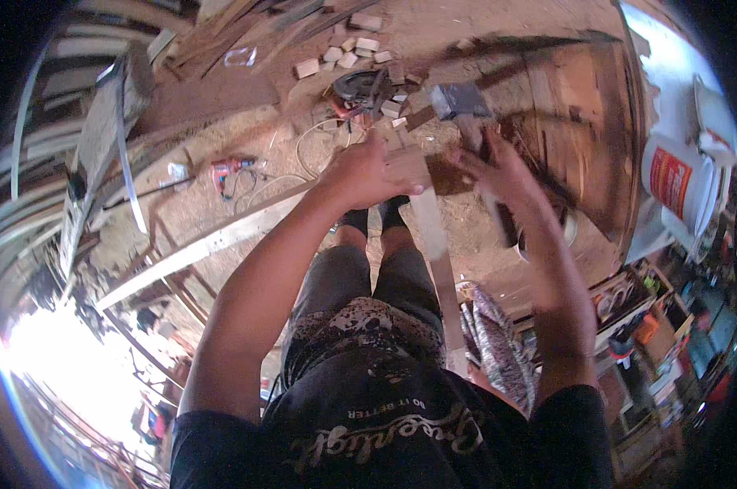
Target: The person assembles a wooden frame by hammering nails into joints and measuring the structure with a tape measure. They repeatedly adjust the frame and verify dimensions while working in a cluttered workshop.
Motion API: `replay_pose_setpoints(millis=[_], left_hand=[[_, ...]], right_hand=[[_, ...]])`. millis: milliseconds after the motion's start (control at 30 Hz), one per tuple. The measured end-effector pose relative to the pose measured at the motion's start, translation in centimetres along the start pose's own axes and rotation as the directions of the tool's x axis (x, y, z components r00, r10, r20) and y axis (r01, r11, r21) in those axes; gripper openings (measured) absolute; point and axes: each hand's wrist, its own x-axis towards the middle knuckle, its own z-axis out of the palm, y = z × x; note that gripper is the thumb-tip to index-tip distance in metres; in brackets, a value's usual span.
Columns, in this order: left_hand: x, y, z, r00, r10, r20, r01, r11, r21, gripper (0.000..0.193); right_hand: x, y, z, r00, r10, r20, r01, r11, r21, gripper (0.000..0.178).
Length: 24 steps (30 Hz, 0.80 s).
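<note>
My left hand (368, 173) grips the top of a pale wooden slat (435, 244) where it meets a long plank (205, 244) that runs off to the lower left. My right hand (499, 175) is wrapped around the wooden handle of a hammer (460, 102), whose grey metal head is raised just above and beyond the joint. The hammer and my right hand are blurred. My legs and dark shoes (375, 216) stand below the joint on the sawdust floor.
A red power drill (230, 169) with a white cable lies on the floor to the left. A circular saw (359, 85) and several small wood blocks (348, 50) lie further ahead. A white bucket (677, 181) and shelves of tools stand at the right. Planks are stacked at the left.
</note>
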Motion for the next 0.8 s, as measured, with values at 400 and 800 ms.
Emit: replay_pose_setpoints(millis=[400, 800], left_hand=[[0.1, 1.3, -0.9, 0.998, -0.027, 0.055, 0.02, 0.992, 0.127, 0.092], [-0.2, 0.2, 0.3, 0.999, -0.014, -0.03, 0.023, 0.951, 0.307, 0.093]], right_hand=[[-4.5, 4.9, 7.7, 0.996, -0.08, -0.047, 0.092, 0.771, 0.63, 0.053], [-4.0, 5.8, 8.9, 0.966, -0.172, -0.195, 0.237, 0.89, 0.389, 0.073]])
